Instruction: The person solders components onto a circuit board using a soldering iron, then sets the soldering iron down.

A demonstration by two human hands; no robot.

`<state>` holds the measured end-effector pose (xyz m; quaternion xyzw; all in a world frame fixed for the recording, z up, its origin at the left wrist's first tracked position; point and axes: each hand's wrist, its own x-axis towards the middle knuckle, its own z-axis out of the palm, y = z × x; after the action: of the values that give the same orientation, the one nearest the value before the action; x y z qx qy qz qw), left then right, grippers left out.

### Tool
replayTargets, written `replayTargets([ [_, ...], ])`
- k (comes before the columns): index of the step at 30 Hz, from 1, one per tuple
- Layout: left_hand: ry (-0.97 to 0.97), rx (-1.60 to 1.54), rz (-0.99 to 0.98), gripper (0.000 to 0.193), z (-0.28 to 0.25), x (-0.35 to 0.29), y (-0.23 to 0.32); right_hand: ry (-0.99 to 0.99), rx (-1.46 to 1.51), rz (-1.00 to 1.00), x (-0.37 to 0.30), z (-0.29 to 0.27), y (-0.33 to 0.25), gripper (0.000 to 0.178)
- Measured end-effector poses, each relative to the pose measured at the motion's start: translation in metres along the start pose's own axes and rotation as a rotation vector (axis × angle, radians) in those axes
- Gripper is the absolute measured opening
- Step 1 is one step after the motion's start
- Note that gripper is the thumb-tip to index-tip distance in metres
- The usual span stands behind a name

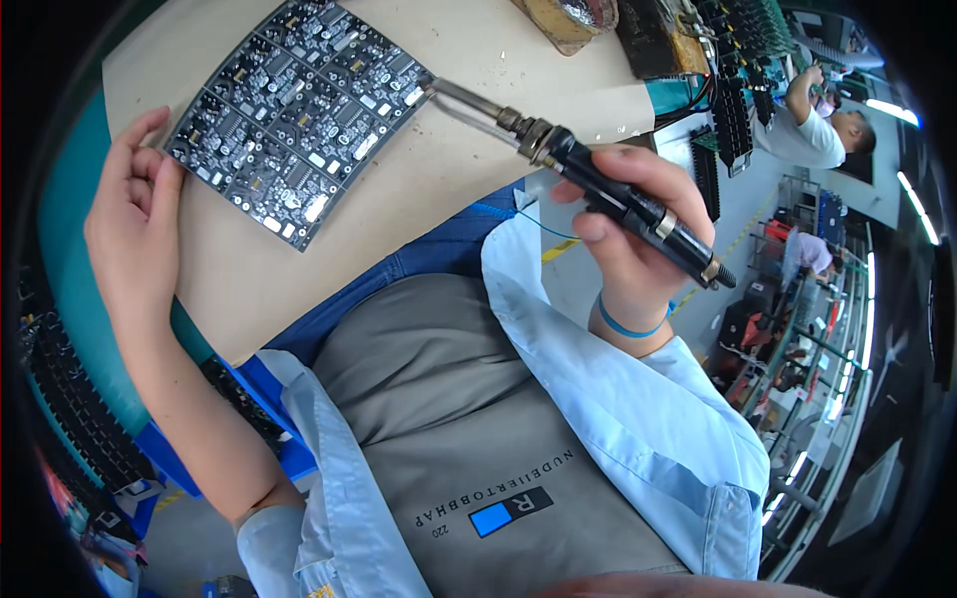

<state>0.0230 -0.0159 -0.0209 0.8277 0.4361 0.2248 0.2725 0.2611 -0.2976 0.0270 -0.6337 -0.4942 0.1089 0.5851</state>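
A dark panel of joined circuit boards (295, 122), crowded with small chips and pale parts, lies tilted over tan paper on the bench. At its left corner my left hand (140, 214) is closed, with curled fingers and the thumb at the panel's edge. My right hand (648, 224) grips the black handle of a soldering iron (598, 184). The iron's metal shaft slants up and left, and its tip meets the panel's right corner in this view; I cannot tell whether it touches. A thin wire-like strand runs beside the shaft toward the tip.
Tan paper (478, 130) covers the bench over a green mat (75, 209). At the top stands a brownish, stained container (570, 22), with black racks of boards (733, 110) to its right. A person in a white top (812, 135) is at the far right. Blue bins lie below the bench.
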Motion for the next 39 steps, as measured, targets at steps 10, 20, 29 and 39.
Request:
replayTargets([
  [10, -0.019, -0.014, 0.057, 0.043, 0.0, 0.001, -0.011, -0.119, -0.111, 0.053, 0.006, 0.001, -0.006, 0.041],
  [20, -0.04, -0.012, 0.084, 0.044, -0.001, 0.0, -0.013, -0.18, -0.148, 0.021, 0.011, -0.001, -0.006, 0.041],
  [29, -0.048, -0.023, 0.084, 0.045, -0.001, 0.001, -0.016, -0.2, -0.158, -0.008, 0.015, 0.001, -0.005, 0.04],
  [39, -0.073, -0.035, 0.1, 0.044, -0.001, 0.002, -0.02, -0.199, -0.179, -0.023, 0.015, 0.001, -0.005, 0.041],
])
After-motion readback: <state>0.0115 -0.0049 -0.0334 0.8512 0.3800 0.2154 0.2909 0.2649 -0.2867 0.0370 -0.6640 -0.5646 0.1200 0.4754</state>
